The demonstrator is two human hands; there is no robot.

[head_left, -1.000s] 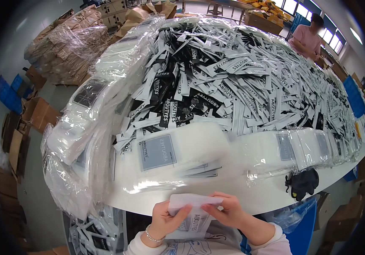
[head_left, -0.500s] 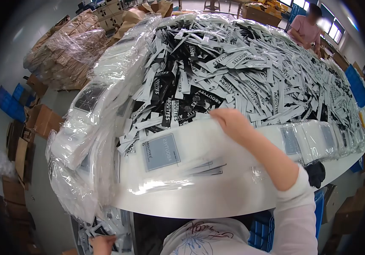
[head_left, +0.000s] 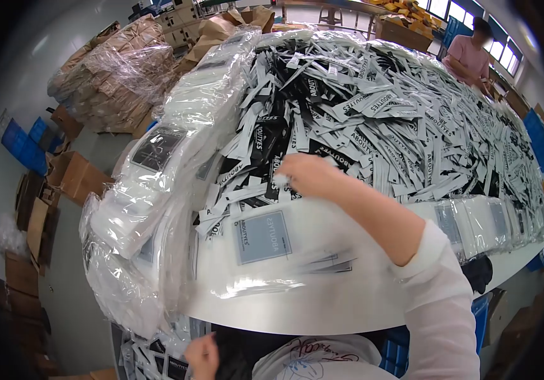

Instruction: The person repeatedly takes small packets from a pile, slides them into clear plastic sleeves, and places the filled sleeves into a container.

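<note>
My right hand (head_left: 310,175) reaches over the front of a large heap of slim black and white printed packets (head_left: 379,120). Its fingers are bent together at the heap, with a small whitish patch at the tips that I cannot make out. Below that forearm lies a stack of clear plastic bags (head_left: 264,237) with a grey printed label. My left hand (head_left: 202,356) is low at the front, beside a container of similar packets (head_left: 151,358) under the table edge. Motion blurs its fingers, and no held thing shows.
Plastic-wrapped bag stacks (head_left: 151,209) line the table's left side, and more bags (head_left: 474,221) lie at the right. A wrapped pile of brown cartons (head_left: 113,76) stands at the far left. Another person (head_left: 468,57) is at the far right. Blue crates (head_left: 395,351) are below the table.
My right hand has moved left from the bag stack's back edge onto the packets. My left hand has come right, away from the packets in the lower container. The view has shifted slightly.
</note>
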